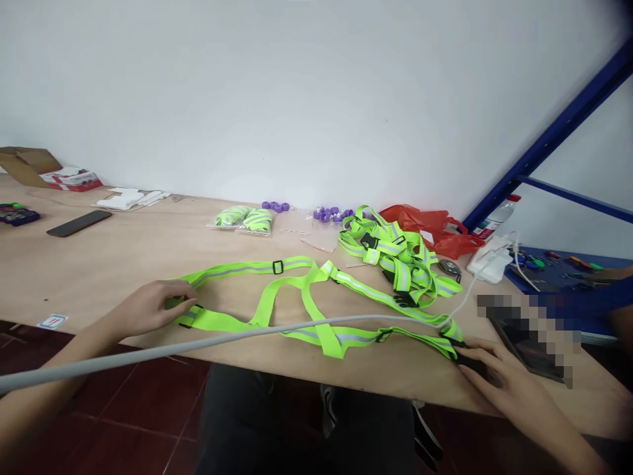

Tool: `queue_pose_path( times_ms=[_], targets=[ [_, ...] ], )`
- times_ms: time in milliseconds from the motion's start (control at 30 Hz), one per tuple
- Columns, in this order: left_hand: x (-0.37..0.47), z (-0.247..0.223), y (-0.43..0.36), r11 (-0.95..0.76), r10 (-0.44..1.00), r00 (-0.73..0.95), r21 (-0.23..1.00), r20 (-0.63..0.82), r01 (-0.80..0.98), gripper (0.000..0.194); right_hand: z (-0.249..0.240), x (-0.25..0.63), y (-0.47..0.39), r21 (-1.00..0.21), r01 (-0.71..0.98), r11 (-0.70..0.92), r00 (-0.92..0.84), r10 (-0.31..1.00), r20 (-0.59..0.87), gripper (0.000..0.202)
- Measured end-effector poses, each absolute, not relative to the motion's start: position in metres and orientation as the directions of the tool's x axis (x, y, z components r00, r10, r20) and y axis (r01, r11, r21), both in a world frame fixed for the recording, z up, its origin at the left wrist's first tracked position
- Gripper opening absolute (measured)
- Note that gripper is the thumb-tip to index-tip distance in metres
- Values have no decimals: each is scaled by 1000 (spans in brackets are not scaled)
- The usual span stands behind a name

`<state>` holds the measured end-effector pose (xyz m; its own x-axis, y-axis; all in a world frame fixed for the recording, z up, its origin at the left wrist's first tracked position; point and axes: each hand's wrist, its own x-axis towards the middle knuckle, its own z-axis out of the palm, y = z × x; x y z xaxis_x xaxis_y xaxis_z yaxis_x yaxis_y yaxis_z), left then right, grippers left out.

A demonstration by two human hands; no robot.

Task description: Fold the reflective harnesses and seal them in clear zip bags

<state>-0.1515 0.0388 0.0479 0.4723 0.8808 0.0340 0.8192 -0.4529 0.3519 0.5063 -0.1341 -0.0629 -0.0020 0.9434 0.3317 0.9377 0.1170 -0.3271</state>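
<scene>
A neon-yellow reflective harness point(267, 303) with grey stripes and black buckles lies spread along the front of the table. At its left end, my left hand point(158, 307) is closed on the strap loop, thumb and fingers pinching it. My right hand point(494, 373) is closed around the black buckle end at the right. A pile of similar straps point(405, 264) lies tangled behind the harness's right half. A grey cable point(198, 344) crosses in front of the harness.
Two bagged strap bundles point(257, 221), purple rings point(332, 214) and a red plastic bag point(430, 227) lie near the wall. A power strip point(489, 258), tape measure point(449, 268) and bottle point(500, 216) are at right. A dark phone point(79, 223) lies left. A person's arm point(613, 290) shows far right.
</scene>
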Motion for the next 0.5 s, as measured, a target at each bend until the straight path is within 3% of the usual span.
queue_pose_path(
  times_ms=[100,267,433,500],
  targets=[
    [-150,41,45,-537,823,568,316,-8,782,38,-53,495,-136,-265,955,135,-26,926,378,47],
    [-98,55,79,-645,763,616,267,194,716,40,-34,432,-100,-150,953,262,-168,872,459,32],
    [7,39,137,-671,736,674,190,58,716,53,-17,355,-14,-261,855,447,-381,885,269,45],
    [41,24,159,-678,725,689,177,-1,714,64,-11,334,26,-325,876,356,-308,932,191,49]
  ],
)
